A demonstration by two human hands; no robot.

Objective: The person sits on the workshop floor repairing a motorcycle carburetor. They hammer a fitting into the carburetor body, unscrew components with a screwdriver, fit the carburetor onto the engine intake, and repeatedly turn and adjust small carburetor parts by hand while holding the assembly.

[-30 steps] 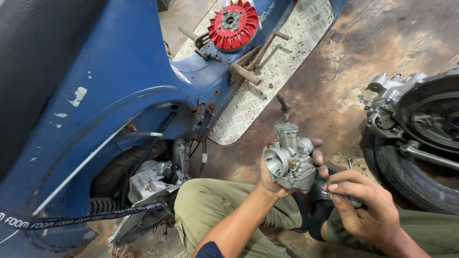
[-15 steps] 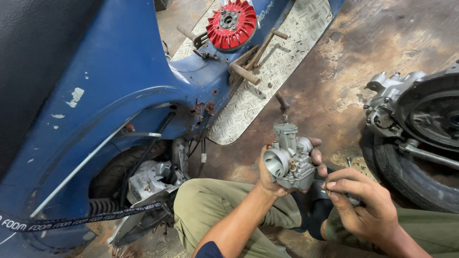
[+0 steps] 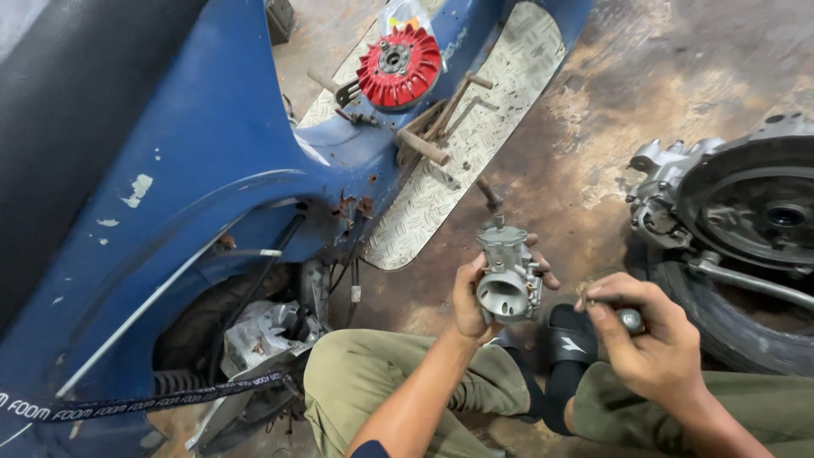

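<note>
1. Squatting over a stained concrete floor, the person is showing both knees in olive trousers at the near edge, with a foot in a black sandal sitting between them.

2. Curling shut at near right, the right hand is pinching a small metal part between thumb and fingertips; what kind of part it is cannot be told.

3. Clamping from behind and below, the left hand is holding a grey metal carburetor just left of the right hand, above the left knee and clear of the floor.

4. Standing nearly upright, the carburetor is keeping its long axis vertical, with a threaded cap pointing up and far; its round open bore is facing near, toward the camera and slightly down.

5. Filling the left side, a blue scooter body is lying with its rear wheel well, spring and engine parts exposed at near left.

6. Sitting at right, a detached engine casing is resting against a black tyre.

7. Stretching farther off, a chequer-plate footboard is carrying a rusty kick lever.

8. Lying farthest, a red finned flywheel fan is resting on the blue bodywork.
</note>
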